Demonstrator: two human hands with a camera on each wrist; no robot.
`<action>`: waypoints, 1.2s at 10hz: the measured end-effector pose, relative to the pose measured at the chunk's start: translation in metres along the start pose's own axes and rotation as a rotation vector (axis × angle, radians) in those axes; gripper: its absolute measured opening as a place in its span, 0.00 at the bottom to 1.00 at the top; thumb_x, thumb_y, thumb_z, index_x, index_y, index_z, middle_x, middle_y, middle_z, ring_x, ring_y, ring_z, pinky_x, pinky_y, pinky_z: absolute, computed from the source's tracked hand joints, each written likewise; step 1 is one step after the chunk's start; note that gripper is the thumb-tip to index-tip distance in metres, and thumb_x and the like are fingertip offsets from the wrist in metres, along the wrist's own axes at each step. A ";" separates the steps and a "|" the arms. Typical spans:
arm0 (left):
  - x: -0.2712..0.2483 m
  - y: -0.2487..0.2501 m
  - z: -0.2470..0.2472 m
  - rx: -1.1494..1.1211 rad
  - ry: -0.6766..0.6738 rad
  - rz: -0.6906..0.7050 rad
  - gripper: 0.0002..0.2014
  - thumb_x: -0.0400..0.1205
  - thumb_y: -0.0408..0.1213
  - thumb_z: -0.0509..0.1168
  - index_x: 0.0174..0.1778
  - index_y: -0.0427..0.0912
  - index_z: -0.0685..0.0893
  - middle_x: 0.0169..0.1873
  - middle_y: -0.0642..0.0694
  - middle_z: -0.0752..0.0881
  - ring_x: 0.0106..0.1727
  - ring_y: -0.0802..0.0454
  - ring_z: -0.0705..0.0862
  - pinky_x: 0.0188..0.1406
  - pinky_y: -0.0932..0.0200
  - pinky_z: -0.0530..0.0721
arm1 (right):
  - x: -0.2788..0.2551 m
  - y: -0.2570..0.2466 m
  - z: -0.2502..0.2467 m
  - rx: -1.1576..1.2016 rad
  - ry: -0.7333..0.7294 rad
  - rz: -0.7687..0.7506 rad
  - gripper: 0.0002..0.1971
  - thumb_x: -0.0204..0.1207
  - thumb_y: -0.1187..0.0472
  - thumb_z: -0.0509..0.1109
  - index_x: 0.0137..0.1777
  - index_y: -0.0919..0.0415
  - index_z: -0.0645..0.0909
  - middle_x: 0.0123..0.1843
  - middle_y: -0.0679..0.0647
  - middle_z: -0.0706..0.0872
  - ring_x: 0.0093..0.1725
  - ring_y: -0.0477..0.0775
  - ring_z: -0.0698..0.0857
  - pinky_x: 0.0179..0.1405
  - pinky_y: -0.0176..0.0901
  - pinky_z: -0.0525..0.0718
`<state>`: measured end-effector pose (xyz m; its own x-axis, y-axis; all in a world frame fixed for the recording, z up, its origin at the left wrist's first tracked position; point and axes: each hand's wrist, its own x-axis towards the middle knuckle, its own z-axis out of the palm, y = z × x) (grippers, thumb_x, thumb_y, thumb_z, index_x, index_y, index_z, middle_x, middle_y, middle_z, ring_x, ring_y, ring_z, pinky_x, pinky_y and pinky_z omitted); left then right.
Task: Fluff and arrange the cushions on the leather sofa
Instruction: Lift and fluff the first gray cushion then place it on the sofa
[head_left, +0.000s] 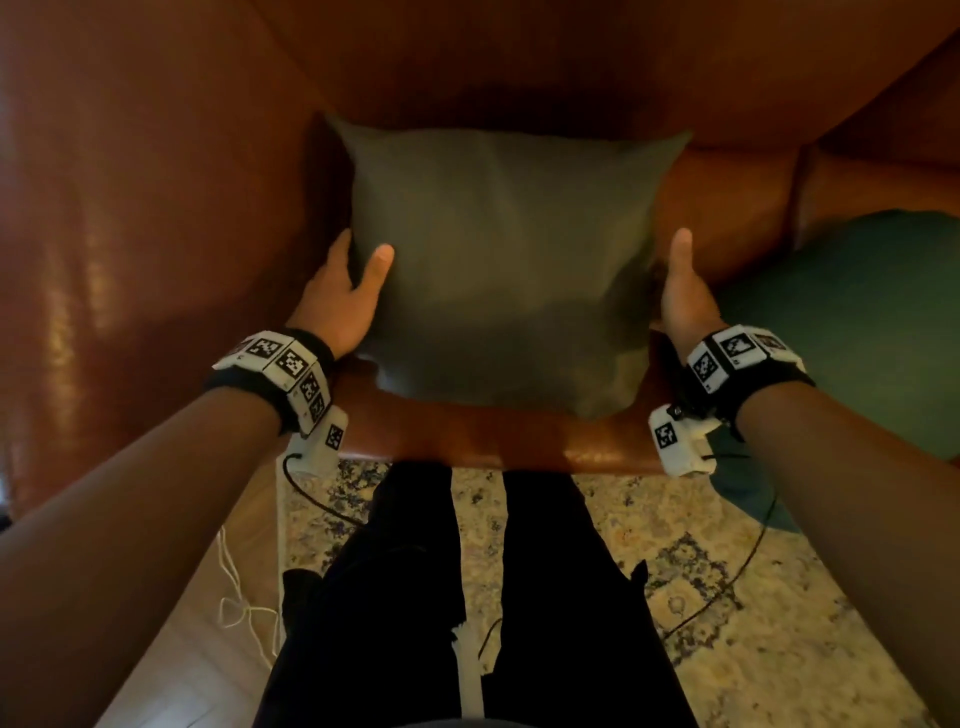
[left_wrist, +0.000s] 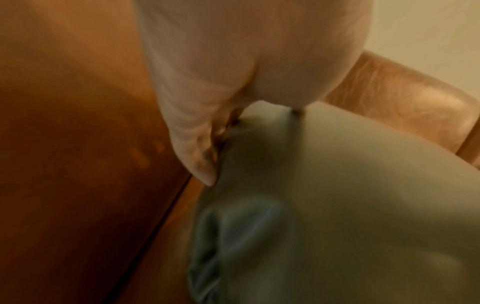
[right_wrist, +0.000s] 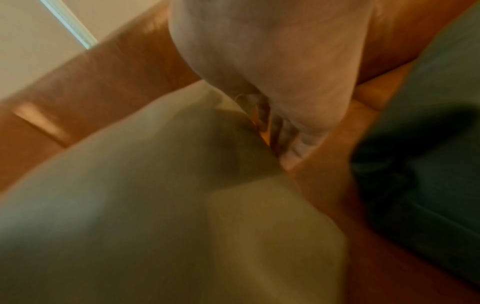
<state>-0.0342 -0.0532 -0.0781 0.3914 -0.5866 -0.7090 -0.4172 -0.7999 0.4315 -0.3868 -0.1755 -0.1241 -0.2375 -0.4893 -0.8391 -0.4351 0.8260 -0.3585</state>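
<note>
**Olive cushion held at both sides on the leather seat**

Nearest, black trousers stand on a mottled cream and grey rug, with thin cables trailing across it and a strip of pale wood floor alongside. Both forearms carry black wrist bands with white blocks of checkered markers.

The left hand clasps the left edge of the olive cushion: its thumb lies on the front face and the fingers curl round behind, pressing into the soft fabric, as the left wrist view also shows. The right hand lies flat against the cushion's right edge, thumb straight and pointing up, fingers hidden behind the fabric, so whether they curl I cannot tell.

The cushion is square, matte and woven, plump in the middle with pointed corners. It stands tilted on the seat of the sofa, leaning back toward the backrest. The sofa's leather is smooth, glossy, reddish brown, with rounded padded edges. To the right, a dark teal cushion with a rounded bulge rests on the next seat.
</note>
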 end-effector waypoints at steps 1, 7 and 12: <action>-0.012 -0.023 0.007 0.035 0.047 -0.030 0.30 0.93 0.60 0.43 0.82 0.44 0.72 0.79 0.36 0.76 0.79 0.35 0.75 0.77 0.44 0.69 | -0.004 0.054 -0.011 -0.196 0.033 0.070 0.36 0.87 0.35 0.51 0.81 0.63 0.75 0.76 0.63 0.81 0.71 0.72 0.83 0.73 0.68 0.83; 0.008 -0.084 0.068 -0.440 -0.117 -0.268 0.19 0.91 0.24 0.54 0.78 0.36 0.75 0.68 0.38 0.84 0.59 0.44 0.88 0.43 0.60 0.90 | -0.021 0.115 0.027 0.139 -0.133 0.040 0.06 0.82 0.59 0.76 0.55 0.47 0.86 0.56 0.54 0.92 0.57 0.59 0.89 0.64 0.60 0.88; 0.024 -0.069 0.060 -0.233 -0.315 -0.218 0.09 0.82 0.24 0.72 0.48 0.45 0.86 0.55 0.33 0.90 0.56 0.36 0.89 0.64 0.31 0.86 | 0.020 0.118 0.034 -0.128 -0.156 0.248 0.37 0.83 0.76 0.70 0.88 0.68 0.58 0.84 0.67 0.72 0.77 0.68 0.79 0.71 0.52 0.84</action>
<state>-0.0455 -0.0038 -0.1585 0.1662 -0.3625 -0.9170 -0.1425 -0.9290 0.3414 -0.4130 -0.0783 -0.1972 -0.2181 -0.2207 -0.9506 -0.4888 0.8678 -0.0893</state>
